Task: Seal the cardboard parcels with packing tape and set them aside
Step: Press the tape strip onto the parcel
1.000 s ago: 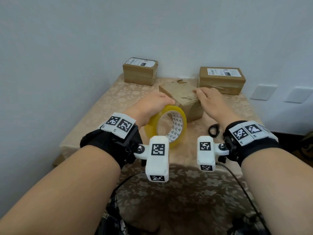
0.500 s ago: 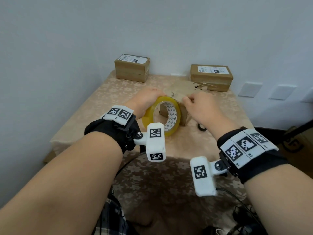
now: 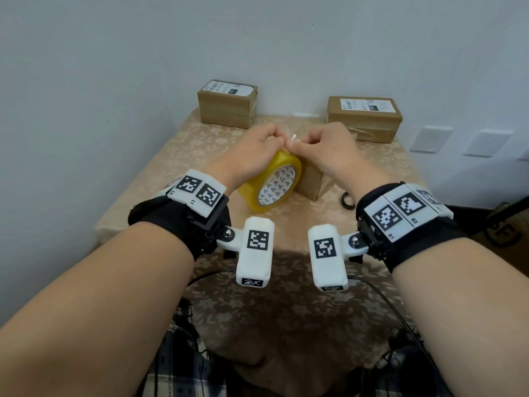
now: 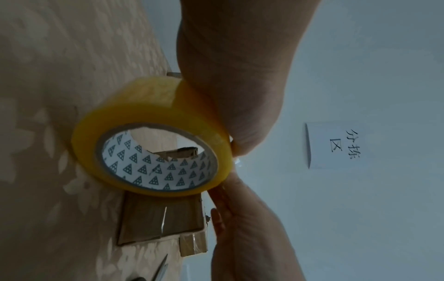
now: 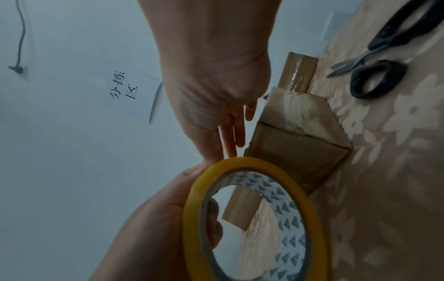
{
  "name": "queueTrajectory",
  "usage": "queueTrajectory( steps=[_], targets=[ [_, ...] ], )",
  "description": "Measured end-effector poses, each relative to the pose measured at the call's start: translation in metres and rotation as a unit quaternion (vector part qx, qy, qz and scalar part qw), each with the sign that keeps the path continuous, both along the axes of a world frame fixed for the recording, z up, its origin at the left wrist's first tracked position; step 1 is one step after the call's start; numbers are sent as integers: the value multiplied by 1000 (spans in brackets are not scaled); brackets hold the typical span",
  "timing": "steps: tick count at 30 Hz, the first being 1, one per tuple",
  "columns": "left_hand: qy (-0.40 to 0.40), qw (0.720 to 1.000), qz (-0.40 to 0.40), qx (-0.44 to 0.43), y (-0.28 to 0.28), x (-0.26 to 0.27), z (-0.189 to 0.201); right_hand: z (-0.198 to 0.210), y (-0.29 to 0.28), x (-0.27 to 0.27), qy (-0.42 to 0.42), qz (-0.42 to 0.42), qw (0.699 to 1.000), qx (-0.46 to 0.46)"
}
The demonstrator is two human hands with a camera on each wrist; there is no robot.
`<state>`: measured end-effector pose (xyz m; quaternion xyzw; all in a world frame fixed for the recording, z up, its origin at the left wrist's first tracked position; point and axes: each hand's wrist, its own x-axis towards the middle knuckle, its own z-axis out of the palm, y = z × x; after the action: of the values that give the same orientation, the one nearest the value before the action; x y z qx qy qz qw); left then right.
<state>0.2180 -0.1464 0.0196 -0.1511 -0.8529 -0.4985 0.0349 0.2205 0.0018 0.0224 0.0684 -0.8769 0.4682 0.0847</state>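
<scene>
The left grip (image 3: pixel 252 156) curls round the yellow roll of packing tape (image 3: pixel 270 186), while the right grip (image 3: pixel 329 151) pinches at its top edge. Both work above a bench (image 3: pixel 171 156) draped in beige floral cloth beside a pale wall (image 3: pixel 114 53). The brown cardboard parcel (image 3: pixel 310 181) sits on the bench directly behind the roll.

Head view bright and sharp; wrist views dim, bluish, softly blurred, edges warped

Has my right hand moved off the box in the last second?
Yes. The right hand has come off the middle box and gone left to the tape roll, meeting the left hand.
</scene>
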Motion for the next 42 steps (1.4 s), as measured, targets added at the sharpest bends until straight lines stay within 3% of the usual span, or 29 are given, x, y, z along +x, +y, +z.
queueTrajectory(
  steps=[4,8,14,18,21,27,42],
  targets=[
    [24,996,14,-80,2,1,2,0,-6,-10,44,-42,996,60],
    [45,984,-5,-174,1,4,6,2,-3,-16,63,-67,995,40],
    [93,985,75,-122,-13,6,0,-1,-3,-30,20,-88,996,5],
    [113,976,82,-168,-16,4,-1,-1,-4,-40,4,-74,996,45],
    [76,969,70,-225,-13,0,-2,1,-1,-49,23,-84,994,71],
    [40,949,51,-310,-3,-8,0,-8,4,-63,13,-99,994,42],
    [91,939,52,-328,13,-19,5,-10,15,-70,10,-121,985,119]
  ],
)
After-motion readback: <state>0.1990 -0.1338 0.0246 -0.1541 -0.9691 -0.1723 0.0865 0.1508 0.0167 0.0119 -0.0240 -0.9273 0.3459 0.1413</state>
